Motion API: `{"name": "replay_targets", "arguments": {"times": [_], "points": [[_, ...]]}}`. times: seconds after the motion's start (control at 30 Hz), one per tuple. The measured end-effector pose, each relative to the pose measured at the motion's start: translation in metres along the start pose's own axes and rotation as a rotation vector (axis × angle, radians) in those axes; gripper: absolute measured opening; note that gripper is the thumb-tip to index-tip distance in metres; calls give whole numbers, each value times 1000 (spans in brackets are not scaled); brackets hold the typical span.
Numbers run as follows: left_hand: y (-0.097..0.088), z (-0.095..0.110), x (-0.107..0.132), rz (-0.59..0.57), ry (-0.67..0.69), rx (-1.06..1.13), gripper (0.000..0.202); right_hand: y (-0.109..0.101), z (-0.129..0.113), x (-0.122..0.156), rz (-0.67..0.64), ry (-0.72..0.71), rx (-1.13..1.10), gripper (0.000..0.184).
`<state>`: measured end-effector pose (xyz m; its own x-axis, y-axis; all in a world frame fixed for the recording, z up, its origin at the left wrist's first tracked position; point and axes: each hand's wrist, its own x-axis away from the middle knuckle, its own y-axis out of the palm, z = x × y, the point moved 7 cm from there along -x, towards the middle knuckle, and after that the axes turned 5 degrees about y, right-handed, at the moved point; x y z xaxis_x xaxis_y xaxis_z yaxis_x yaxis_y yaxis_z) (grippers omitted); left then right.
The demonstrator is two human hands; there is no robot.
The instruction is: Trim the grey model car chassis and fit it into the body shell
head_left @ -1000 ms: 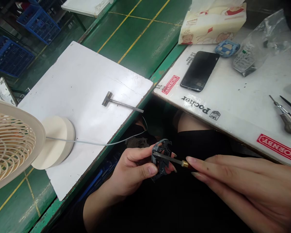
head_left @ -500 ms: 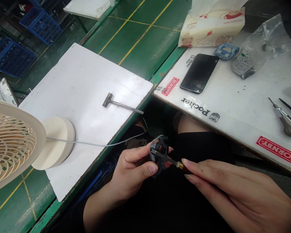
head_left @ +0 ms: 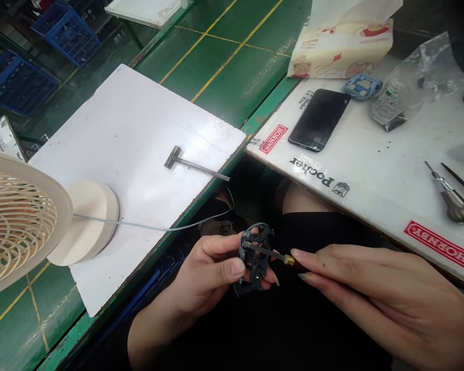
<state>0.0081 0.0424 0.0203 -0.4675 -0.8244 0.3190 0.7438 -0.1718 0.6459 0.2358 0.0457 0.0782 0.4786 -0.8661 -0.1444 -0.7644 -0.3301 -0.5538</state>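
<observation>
My left hand (head_left: 204, 281) grips a small dark grey plastic frame part (head_left: 255, 257) between thumb and fingers, held over my lap below the bench edge. My right hand (head_left: 375, 299) pinches a small screwdriver (head_left: 272, 253) with a brass collar and dark red handle. Its thin metal blade lies across the frame part, tip touching it on the left side. Both hands are closed on what they hold.
A cream desk fan (head_left: 19, 226) with a round base (head_left: 87, 221) and cable stands on a white board (head_left: 131, 129) at left, near a metal T-shaped tool (head_left: 193, 165). At right a white bench top (head_left: 371, 154) carries a black phone (head_left: 319, 119), tissue pack (head_left: 342, 49), plastic bag (head_left: 413, 85) and another screwdriver (head_left: 450, 198).
The frame part has turned and tilted a little in my left hand, and the view has shifted slightly. The screwdriver stays pressed against the part.
</observation>
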Motion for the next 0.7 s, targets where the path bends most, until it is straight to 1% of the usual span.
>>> {"name": "replay_targets", "arguments": {"times": [0.1, 0.2, 0.33, 0.53, 0.7], "points": [[-7, 4, 3, 51, 71, -123, 38, -1, -5, 1, 32, 13, 7, 54], [-11, 5, 6, 60, 120, -199, 43, 0, -8, 2, 72, 43, 13, 51], [-13, 4, 5, 47, 128, -192, 49, 3, -6, 2, 90, 85, -17, 51], [-9, 2, 4, 23, 174, -138, 46, 4, 0, 4, 104, 146, -48, 35], [-11, 0, 4, 39, 175, -147, 40, 7, 0, 5, 140, 166, -100, 40]]}}
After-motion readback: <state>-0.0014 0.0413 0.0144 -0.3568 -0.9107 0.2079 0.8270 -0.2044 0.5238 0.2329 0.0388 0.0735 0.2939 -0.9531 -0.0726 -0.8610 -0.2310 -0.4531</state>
